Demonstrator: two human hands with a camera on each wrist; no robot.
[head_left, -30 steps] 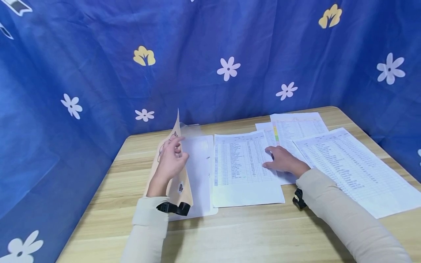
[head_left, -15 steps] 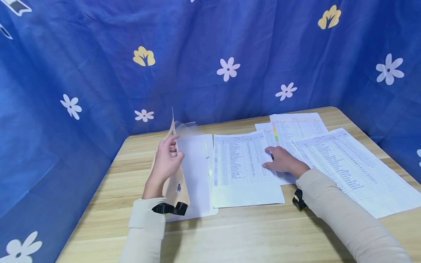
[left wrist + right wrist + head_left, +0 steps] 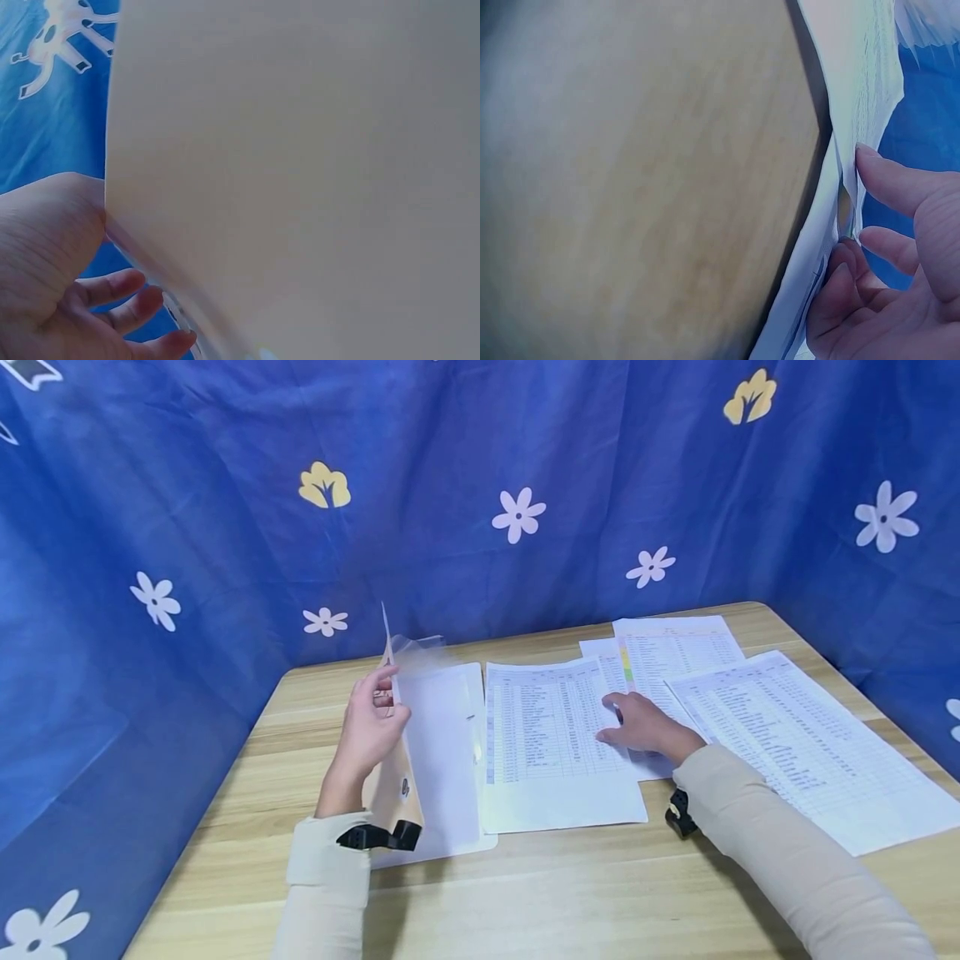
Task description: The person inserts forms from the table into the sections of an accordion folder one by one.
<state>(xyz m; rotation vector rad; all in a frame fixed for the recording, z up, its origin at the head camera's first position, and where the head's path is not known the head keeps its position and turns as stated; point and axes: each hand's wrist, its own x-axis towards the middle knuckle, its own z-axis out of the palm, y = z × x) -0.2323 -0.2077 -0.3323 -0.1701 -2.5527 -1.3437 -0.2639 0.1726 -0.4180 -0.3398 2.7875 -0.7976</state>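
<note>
A folder with a tan printed cover lies at the left, its cover raised almost upright. My left hand holds the cover by its outer part; in the left wrist view the thumb lies against the pale page and the fingers curl by its edge. White and clear plastic leaves show inside the folder. Right of it lies a sheet printed with a table. Its right edge is pinched by my right hand. From the right wrist, the thumb presses the sheet, with fingers curled at its edge.
More printed sheets lie at the right: one with a coloured strip behind my right hand, and a large one under the right forearm's far side. The wooden table meets a blue flowered curtain at its back.
My left hand has moved left, tipping the folder's cover further upright and showing more of the white inside. The right hand has stayed at the edge of the printed sheet.
</note>
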